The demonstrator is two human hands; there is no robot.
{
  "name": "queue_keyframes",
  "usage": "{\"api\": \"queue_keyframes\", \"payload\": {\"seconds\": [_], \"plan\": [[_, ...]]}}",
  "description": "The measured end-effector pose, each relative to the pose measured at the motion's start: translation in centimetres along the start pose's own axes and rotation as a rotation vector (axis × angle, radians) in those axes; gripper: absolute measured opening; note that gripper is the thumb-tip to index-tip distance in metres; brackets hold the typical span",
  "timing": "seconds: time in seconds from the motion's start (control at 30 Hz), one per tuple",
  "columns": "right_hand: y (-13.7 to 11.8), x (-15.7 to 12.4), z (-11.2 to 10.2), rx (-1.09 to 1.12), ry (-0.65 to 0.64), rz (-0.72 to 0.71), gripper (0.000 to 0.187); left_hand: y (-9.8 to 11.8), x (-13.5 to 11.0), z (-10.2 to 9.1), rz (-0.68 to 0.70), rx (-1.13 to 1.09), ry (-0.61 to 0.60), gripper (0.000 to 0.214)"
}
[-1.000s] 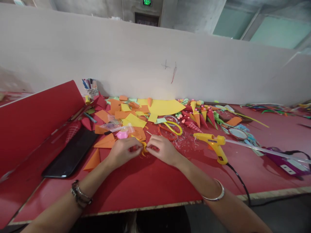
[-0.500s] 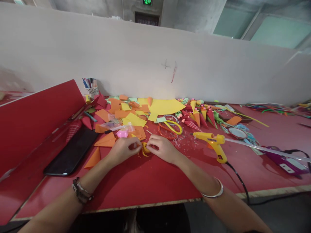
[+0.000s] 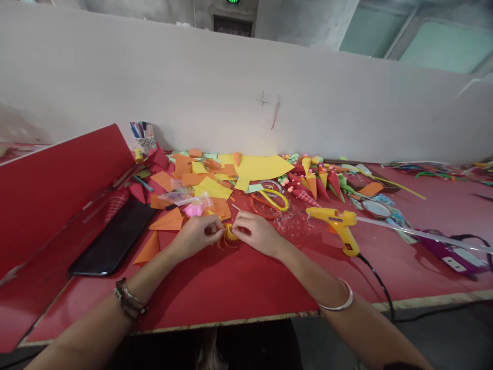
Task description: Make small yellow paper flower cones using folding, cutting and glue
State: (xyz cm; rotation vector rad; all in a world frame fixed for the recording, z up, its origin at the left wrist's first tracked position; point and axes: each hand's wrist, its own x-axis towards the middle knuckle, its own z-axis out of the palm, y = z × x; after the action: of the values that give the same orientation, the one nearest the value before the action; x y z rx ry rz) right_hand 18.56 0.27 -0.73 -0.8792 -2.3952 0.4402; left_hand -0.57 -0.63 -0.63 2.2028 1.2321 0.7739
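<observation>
Red desk (image 3: 231, 288): loose cut pieces and a large yellow sheet (image 3: 265, 168) lie toward the back. The cones (image 3: 311, 186) to their right are formed and appear finished. Left hand (image 3: 195, 236) and right hand (image 3: 260, 235): thumb and fingertips of each pinched together, apparently on the curled yellow strip (image 3: 230, 233) between them, near mid-desk. Stray ends hang loose; strip judged unfinished.

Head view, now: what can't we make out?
Yellow piece, full shape: head view, partly covered by the right hand.
Whether the left hand holds any of it: head view, too small to tell.
Clear stick, far end: head view, cut off by right edge.
Exit sign, top: head view, cut off by top edge.
</observation>
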Motion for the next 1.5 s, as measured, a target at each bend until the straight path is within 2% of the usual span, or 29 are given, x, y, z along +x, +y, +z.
{"api": "queue_keyframes", "payload": {"seconds": [0.4,0.73,0.97,1.2,1.5], "plan": [[-0.11,0.12,-0.26,0.042,-0.036,0.027,0.018,-0.01,-0.03,-0.12,-0.051,-0.004,-0.040,0.011],[-0.18,0.16,-0.19,0.077,-0.040,0.037,0.016,-0.05,0.02,-0.26,-0.013,0.018,-0.055,0.013],[0.17,0.06,0.12,0.031,-0.006,0.062,0.010,-0.34,0.09,-0.37,0.120,0.172,0.012,0.011],[0.34,0.05,0.28,-0.001,-0.024,0.021,0.016,-0.78,-0.09,-0.33,0.125,0.389,-0.048,0.017],[0.53,0.12,0.67,0.037,-0.013,-0.007,0.018,-0.68,-0.01,-0.24,0.126,0.349,-0.076,0.020]]}}
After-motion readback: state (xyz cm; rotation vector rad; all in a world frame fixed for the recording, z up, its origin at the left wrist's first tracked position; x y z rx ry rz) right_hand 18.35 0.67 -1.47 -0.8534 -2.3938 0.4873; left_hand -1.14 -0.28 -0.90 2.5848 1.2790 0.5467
